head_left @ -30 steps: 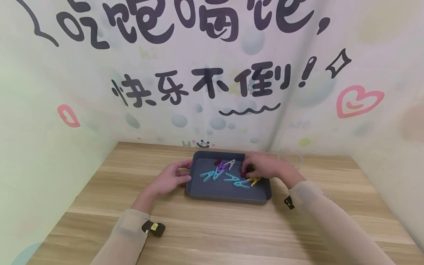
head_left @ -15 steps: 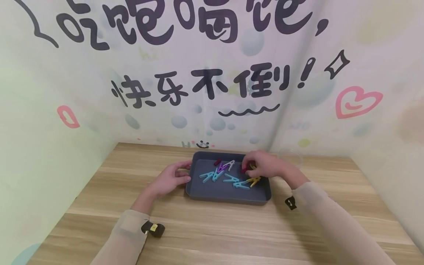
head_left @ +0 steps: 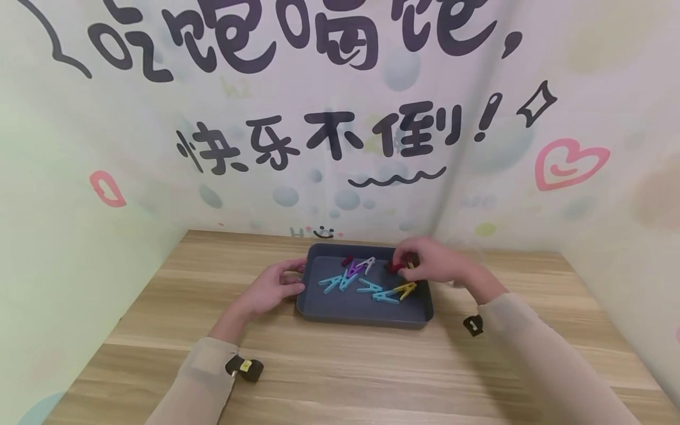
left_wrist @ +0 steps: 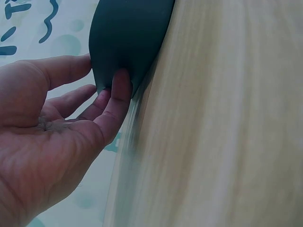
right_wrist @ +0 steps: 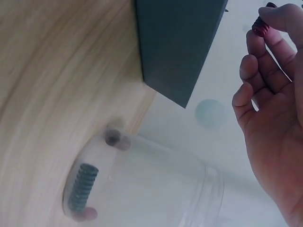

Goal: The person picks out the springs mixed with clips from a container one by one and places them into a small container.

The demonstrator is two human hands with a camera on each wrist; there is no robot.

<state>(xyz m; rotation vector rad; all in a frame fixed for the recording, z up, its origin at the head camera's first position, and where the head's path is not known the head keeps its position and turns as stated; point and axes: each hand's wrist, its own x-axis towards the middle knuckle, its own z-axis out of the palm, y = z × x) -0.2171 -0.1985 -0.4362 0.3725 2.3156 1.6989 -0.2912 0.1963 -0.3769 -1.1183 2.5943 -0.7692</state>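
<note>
A dark grey tray (head_left: 366, 319) holds small clothespins: several light blue ones (head_left: 383, 297), a purple one (head_left: 353, 270), a white one (head_left: 366, 264) and a yellow one (head_left: 406, 289). A short dark red piece (head_left: 347, 260) lies near its back wall. My right hand (head_left: 437, 261) is over the tray's back right corner. Between thumb and fingertip it pinches a small dark red coil spring (right_wrist: 260, 26), plain in the right wrist view. My left hand (head_left: 272, 287) touches the tray's left end, fingertips against the outer wall (left_wrist: 128, 33).
Behind the right wrist stands a clear jar (right_wrist: 156, 184) with a dark green coil spring (right_wrist: 84, 187) and small round pieces at its bottom. The wooden table (head_left: 340, 372) meets a printed white backdrop (head_left: 255, 195) close behind the tray, with pale sheets at both sides.
My right hand has drawn back a little to the right and upward with the red spring, uncovering more of the yellow clothespin. My left hand stays at the tray's end.
</note>
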